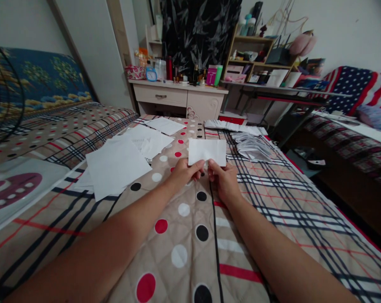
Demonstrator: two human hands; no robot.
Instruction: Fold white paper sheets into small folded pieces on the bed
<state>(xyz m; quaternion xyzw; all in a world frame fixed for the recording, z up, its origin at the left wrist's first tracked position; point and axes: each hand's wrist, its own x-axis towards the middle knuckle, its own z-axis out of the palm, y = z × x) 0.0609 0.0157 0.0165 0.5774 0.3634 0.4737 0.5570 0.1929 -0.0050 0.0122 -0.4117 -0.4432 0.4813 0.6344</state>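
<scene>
Forearms lead to left fingers and right fingers pinching white paper, seemingly mid-fold; next crease likely wants aligned edges. Loose sheets lie left of the fingers.

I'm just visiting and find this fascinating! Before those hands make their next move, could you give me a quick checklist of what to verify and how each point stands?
1. Left hand gripping the small white paper: ok, thumb at its lower edge.
2. Right hand gripping the same paper: ok, thumb also at the lower edge.
3. Held paper apart from the loose white sheets on the left: ok, bedspread shows between them.
4. Loose sheets squared up: not ok, they overlap at different angles.
5. Number of layers in the held paper: cannot tell.
6. Far side of the held paper blank: cannot tell, it is hidden.
</scene>
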